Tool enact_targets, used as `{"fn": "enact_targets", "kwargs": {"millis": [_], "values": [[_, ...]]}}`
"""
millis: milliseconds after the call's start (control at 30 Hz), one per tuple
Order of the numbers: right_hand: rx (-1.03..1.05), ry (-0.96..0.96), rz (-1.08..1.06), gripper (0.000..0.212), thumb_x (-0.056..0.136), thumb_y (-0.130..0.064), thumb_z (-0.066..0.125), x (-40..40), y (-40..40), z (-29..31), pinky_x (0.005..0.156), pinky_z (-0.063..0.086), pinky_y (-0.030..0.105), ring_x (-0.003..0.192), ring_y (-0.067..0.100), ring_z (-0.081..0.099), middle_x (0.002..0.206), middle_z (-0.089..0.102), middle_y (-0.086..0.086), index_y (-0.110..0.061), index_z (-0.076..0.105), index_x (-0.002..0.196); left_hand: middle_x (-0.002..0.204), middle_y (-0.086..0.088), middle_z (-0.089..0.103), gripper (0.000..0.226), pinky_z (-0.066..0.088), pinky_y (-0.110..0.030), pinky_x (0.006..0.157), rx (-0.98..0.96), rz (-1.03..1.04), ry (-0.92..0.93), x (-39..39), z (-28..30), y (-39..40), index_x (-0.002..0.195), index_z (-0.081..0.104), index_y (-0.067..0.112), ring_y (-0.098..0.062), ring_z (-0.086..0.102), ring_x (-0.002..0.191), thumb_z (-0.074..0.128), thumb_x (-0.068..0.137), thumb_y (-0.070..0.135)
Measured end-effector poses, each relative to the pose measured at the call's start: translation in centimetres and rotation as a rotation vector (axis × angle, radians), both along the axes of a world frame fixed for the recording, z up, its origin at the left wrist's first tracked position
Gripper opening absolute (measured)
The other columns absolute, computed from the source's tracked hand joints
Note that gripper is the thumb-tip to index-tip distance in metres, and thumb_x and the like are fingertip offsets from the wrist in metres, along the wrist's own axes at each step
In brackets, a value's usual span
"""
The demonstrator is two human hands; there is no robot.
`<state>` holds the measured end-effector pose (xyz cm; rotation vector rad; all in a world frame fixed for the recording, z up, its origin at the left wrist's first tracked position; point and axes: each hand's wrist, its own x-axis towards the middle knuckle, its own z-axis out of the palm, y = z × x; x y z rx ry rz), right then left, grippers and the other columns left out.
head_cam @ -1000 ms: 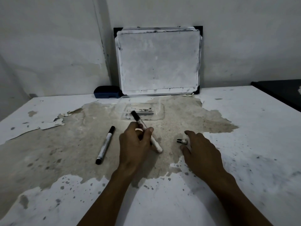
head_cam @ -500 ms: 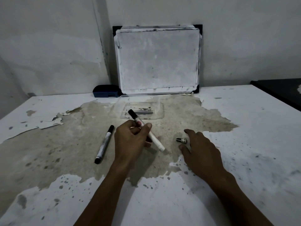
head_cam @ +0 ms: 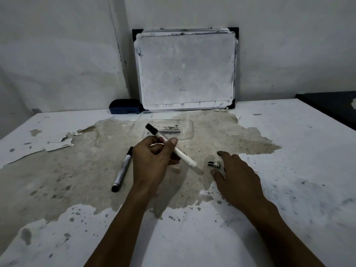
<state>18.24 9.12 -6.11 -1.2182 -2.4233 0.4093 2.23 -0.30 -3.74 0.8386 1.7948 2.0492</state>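
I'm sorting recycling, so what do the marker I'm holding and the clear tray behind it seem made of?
Marker: likely plastic, smooth white barrel with a dull black end. Tray: probably thin clear plastic; the stained table shows through its faintly glossy walls.

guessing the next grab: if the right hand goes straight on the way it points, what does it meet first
Most likely the small black cap, lying on the table just ahead of the right hand, between its forefinger and thumb. Whether they already touch it is unclear.
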Motion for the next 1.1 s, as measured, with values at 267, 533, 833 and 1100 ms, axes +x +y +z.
{"fn": "enact_targets", "kwargs": {"millis": [267, 533, 833, 1100], "values": [[-0.008, 0.017, 0.004, 0.051, 0.093, -0.038, 0.051, 0.1, 0.1, -0.2, 0.089, 0.046, 0.039, 0.116, 0.023, 0.053, 0.127, 0.053, 0.004, -0.026, 0.033, 0.139, 0.058, 0.000, 0.071, 0.020, 0.041, -0.009, 0.043, -0.274, 0.032, 0.290, -0.5, -0.9, -0.2, 0.080, 0.068, 0.007, 0.002, 0.060, 0.042, 0.077, 0.080, 0.024], [0.007, 0.040, 0.013, 0.052, 0.091, -0.038, 0.055, 0.1, 0.3, -0.4, 0.088, 0.046, 0.038, 0.116, 0.022, 0.053, 0.126, 0.053, 0.002, -0.027, 0.035, 0.138, 0.043, 0.006, 0.061, 0.024, 0.031, -0.021, 0.039, -0.083, 0.012, 0.012, -0.6, -0.4, -0.1, 0.085, 0.069, 0.000, -0.011, 0.039, 0.035, 0.074, 0.082, 0.024], [0.203, 0.381, 0.274, 0.041, 0.062, -0.042, 0.081, -0.7, -0.7, 0.6, 0.071, 0.039, 0.009, 0.088, 0.013, 0.048, 0.091, 0.058, -0.007, -0.023, 0.070, 0.095, 0.043, 0.002, 0.053, 0.024, 0.023, -0.019, 0.035, -0.041, 0.039, -0.162, -0.7, -0.4, -0.3, 0.081, 0.071, 0.004, -0.010, 0.029, 0.033, 0.073, 0.083, 0.027], [0.339, 0.514, 0.307, 0.024, 0.072, -0.032, 0.077, -1.6, -1.5, 0.1, 0.065, 0.050, 0.035, 0.078, 0.018, 0.059, 0.080, 0.070, 0.001, -0.015, 0.076, 0.088, 0.039, 0.006, 0.057, 0.027, 0.026, -0.020, 0.039, -0.057, 0.027, -0.163, -0.2, -0.1, -0.3, 0.084, 0.072, 0.004, -0.011, 0.031, 0.033, 0.072, 0.084, 0.030]]}}
